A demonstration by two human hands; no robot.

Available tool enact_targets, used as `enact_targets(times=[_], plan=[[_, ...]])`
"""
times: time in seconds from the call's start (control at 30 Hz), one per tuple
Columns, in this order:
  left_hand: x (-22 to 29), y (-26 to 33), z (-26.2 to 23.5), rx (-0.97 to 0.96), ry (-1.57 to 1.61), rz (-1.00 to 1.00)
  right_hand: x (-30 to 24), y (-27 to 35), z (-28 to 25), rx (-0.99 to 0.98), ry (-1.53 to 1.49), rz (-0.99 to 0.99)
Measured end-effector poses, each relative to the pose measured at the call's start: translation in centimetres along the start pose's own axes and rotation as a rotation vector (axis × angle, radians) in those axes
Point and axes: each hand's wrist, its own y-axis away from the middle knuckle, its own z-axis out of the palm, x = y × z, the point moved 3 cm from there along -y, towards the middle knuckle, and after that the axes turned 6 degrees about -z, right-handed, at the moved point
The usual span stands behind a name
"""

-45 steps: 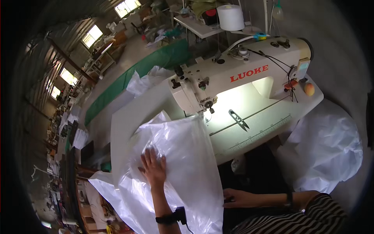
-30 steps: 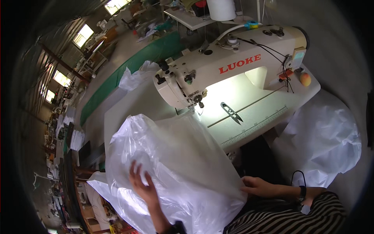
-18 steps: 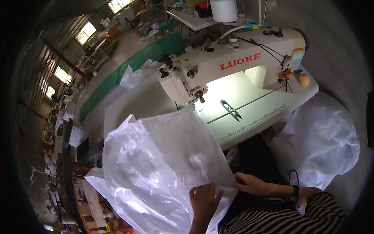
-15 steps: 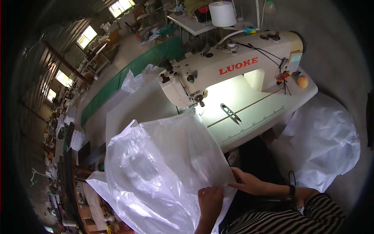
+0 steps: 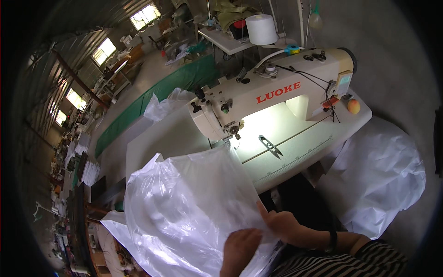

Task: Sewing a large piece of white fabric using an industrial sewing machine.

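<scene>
A glossy white plastic sheet (image 5: 184, 198) hangs over the near edge of the sewing machine's table, its far corner beneath the needle area. My right hand (image 5: 281, 226) grips the sheet's right edge, the index finger stretched along it. Close by on the left, my left hand (image 5: 241, 247) lies over the lower part of the sheet; motion smears its fingers, so their hold is unclear. The white sewing machine (image 5: 272, 92) stands beyond with its lamp lit. Thread snips (image 5: 270, 147) rest on its bed, right of the needle.
A peach-like fruit (image 5: 353, 106) sits at the bed's right end. More white plastic (image 5: 383, 175) bulges beside the table on the right. A white thread cone (image 5: 261, 29) stands behind the machine. Crumpled plastic (image 5: 164, 105) lies at the table's far left, near a green strip (image 5: 138, 111).
Both hands have shifted a little left; my right hand moved up along the sheet's edge, and my left hand blurred. The machine sits slightly lower in view as the head tilted.
</scene>
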Motion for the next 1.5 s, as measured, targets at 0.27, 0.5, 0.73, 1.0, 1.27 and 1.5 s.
enact_targets(times=[0.27,0.5,0.73,1.0,1.27,1.5], plan=[[-2.6,-2.9,-2.2,0.100,-0.276,-0.119,0.4,-3.3,-1.1,0.055,0.113,-0.060],[-11.0,-4.8,-1.4,0.035,-0.387,-0.458,3.4,-10.6,-1.3,0.108,0.074,-0.063],[-18.2,-11.4,-1.2,0.099,-0.502,-0.422,6.6,-16.6,-1.9,0.085,0.108,-0.021],[-20.3,-12.0,-1.7,0.152,-0.472,-0.440,5.5,-4.4,1.6,0.043,-0.920,-0.001],[-21.2,-12.8,-3.2,0.110,-0.439,-0.366,-2.9,-1.4,7.6,-0.609,-1.540,-0.251],[-17.3,-7.4,-5.5,0.343,0.429,-0.411,1.1,2.2,7.2,-0.730,-1.519,0.044]])
